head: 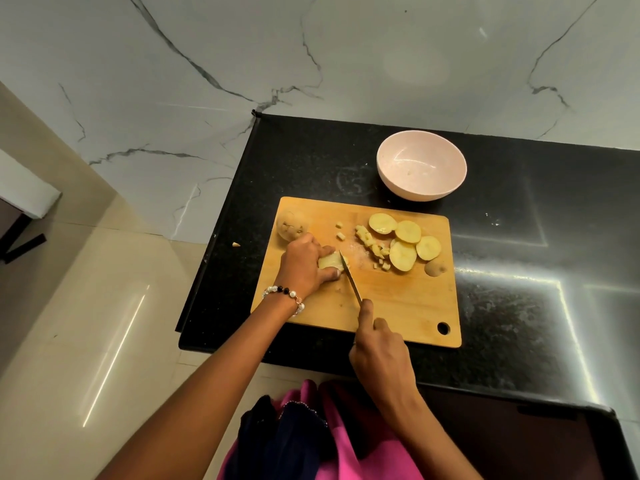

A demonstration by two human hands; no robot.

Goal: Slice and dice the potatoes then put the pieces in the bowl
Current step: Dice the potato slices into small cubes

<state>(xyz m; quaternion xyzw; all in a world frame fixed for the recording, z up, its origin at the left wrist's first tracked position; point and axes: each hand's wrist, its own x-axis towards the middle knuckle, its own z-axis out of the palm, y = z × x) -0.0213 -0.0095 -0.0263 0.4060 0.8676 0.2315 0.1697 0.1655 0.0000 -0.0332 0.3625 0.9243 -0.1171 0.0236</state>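
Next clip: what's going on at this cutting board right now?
A person is dicing potatoes on a wooden cutting board. The left hand holds a potato piece down while the right hand works the knife into it. Round slices and small cubes lie on the board, and a whole potato waits. The pink bowl looks empty.

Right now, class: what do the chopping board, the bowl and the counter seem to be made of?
Chopping board: likely wood or bamboo, matte, pale grain. Bowl: pink, glossy highlights; plastic or ceramic, unclear. Counter: polished black speckled stone, mirror-like reflections.
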